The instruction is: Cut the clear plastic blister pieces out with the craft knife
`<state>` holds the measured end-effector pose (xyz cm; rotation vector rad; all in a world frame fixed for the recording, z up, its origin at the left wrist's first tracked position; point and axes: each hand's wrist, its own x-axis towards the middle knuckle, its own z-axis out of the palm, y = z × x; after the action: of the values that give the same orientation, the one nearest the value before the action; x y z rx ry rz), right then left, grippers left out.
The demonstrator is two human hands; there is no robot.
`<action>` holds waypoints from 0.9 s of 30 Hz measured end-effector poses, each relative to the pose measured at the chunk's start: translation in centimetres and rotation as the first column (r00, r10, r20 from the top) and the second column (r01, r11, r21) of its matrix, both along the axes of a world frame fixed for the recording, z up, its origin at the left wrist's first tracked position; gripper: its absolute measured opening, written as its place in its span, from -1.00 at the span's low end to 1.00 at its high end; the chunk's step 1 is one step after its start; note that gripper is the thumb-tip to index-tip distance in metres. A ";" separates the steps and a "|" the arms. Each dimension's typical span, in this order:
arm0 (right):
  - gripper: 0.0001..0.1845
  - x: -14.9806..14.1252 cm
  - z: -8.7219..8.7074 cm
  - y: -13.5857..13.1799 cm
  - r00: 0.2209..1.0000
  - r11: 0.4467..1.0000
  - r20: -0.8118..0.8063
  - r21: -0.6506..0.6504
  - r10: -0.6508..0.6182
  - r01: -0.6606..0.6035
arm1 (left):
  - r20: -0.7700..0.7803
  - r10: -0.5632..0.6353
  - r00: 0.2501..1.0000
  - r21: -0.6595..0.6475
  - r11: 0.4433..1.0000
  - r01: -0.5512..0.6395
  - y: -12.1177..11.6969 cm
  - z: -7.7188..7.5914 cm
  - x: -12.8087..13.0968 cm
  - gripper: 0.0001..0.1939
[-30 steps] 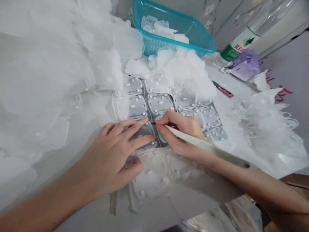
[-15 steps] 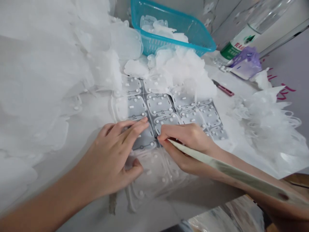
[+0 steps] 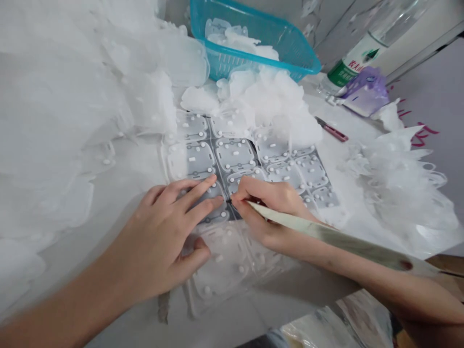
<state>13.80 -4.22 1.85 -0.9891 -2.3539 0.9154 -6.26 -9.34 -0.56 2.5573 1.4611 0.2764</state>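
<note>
My left hand (image 3: 170,224) lies with fingers spread on a translucent plastic sheet (image 3: 235,153) of rounded panels with small white pegs, dark grey beneath. One of its fingertips is close to the tip of the tool in my right hand (image 3: 266,208). That hand is closed in a pinch around a slim tool with a dark tip (image 3: 229,201), touching the seam between panels. A long pale tapered strip (image 3: 326,234) with a dark hole near its far end runs back from the fingers along my forearm. My palm hides most of the tool, so its kind is unclear.
Piles of white translucent pieces (image 3: 72,96) fill the left, with more (image 3: 282,106) on the sheet's far edge. Behind are a blue basket (image 3: 253,55), a bottle (image 3: 353,60) and a purple packet (image 3: 368,89). A pink-handled cutter (image 3: 331,129) lies right, near curled scraps (image 3: 406,188).
The view has shifted slightly. My left fingers have spread apart, one now nearer the seam. My right hand has moved a little away and left, and the dark tip now shows more clearly.
</note>
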 end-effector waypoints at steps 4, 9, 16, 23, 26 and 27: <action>-0.80 0.3 0.5 0.4 0.996 0.992 -0.009 -0.088 0.093 -0.093 | -0.003 0.031 0.999 -0.006 0.999 -0.031 -0.1 0.0 0.2 -0.50; -0.80 0.8 0.9 0.7 0.992 0.977 0.006 -0.171 0.128 -0.125 | 0.045 -0.022 0.999 0.035 0.999 0.021 -0.1 -0.2 -0.1 -0.50; -0.90 0.3 -0.5 1.6 0.968 0.971 -0.141 -0.151 -0.209 0.188 | 0.096 -0.042 0.994 0.088 0.996 0.034 0.1 -0.5 -0.5 -0.56; -0.94 -0.2 -2.1 1.8 0.968 0.980 -0.188 -0.136 -0.167 0.143 | 0.004 -0.043 0.999 0.085 0.995 0.043 0.0 -0.5 0.0 -0.65; -0.93 -0.3 -2.3 1.6 0.973 0.985 -0.172 -0.101 -0.154 0.138 | 0.005 -0.054 0.999 0.076 0.996 0.053 0.1 -0.4 -0.1 -0.63; -0.93 -0.4 -2.2 1.6 0.976 0.987 -0.160 -0.088 -0.150 0.138 | 0.003 -0.057 0.998 0.065 0.996 0.057 0.1 -0.3 -0.1 -0.62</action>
<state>13.44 -2.62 -0.40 -1.0554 -2.0945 0.9971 -6.38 -9.21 -0.91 2.6426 1.3973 0.3267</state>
